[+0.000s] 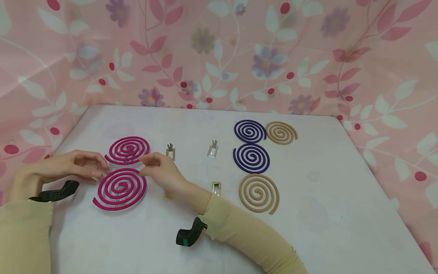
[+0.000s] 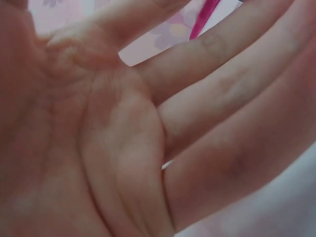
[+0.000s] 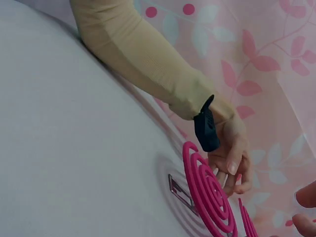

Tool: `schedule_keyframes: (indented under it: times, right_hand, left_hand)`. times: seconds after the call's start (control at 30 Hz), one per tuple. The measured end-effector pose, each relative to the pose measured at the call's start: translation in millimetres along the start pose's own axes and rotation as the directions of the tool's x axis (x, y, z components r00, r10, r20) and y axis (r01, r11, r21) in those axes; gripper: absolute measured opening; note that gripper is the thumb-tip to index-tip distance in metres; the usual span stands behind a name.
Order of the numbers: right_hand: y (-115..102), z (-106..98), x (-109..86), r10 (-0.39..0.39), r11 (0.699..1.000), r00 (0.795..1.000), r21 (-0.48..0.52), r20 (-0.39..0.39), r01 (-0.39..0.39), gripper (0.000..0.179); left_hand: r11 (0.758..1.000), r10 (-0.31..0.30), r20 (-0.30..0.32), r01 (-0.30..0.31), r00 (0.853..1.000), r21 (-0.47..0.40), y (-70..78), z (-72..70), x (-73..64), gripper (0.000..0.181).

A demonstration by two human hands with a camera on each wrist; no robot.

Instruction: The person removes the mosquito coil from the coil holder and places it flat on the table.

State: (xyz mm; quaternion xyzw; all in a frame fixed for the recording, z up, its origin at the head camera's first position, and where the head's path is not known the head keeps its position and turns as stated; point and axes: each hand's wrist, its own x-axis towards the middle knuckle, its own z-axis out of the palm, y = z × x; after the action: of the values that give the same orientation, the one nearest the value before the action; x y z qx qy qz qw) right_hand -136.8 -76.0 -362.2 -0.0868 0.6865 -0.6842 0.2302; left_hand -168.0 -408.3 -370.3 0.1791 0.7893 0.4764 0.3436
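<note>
Two magenta mosquito coils lie one behind the other at the left of the table, a near coil (image 1: 119, 189) and a far coil (image 1: 128, 147). In the right wrist view, the near coil sits raised on a small metal stand (image 3: 180, 194). My left hand (image 1: 76, 165) hovers at the coils' left side with fingers loosely bent, nothing held. Across from it, my right hand (image 1: 164, 173) has thumb and forefinger apart near the coils' right edges. Whether any fingertip touches a coil cannot be told. The left wrist view shows mostly palm (image 2: 118, 148) and fingers.
Several small metal stands, one silver (image 1: 213, 151), one gold (image 1: 170, 153) and another (image 1: 216, 188), lie mid-table; my right arm partly covers one more. Farther right are two dark blue coils (image 1: 251, 158) and two tan coils (image 1: 259, 193). Floral cloth hangs behind.
</note>
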Motion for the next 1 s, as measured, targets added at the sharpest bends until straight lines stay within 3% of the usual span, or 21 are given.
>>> schedule_keyframes:
  times: [0.37, 0.77, 1.0]
  right_hand:
    - [12, 11, -2.3, 0.109, 0.991, 0.994, 0.082, -0.027, -0.106, 0.039]
    - [19, 21, -8.0, 0.153, 0.987, 0.988, 0.054, -0.021, -0.152, 0.031]
    - [23, 25, -10.1, 0.161, 0.986, 0.986, 0.052, -0.038, -0.159, 0.032]
  left_hand:
    - [0.999, 0.031, 0.049, -0.029, 0.998, -0.043, -4.4, 4.0, 8.1, 0.03]
    - [0.995, 0.048, 0.11, -0.037, 0.993, -0.098, -3.7, 7.9, 13.5, 0.021]
    - [0.996, 0.008, 0.106, 0.001, 0.994, -0.084, -6.9, 7.8, 14.3, 0.022]
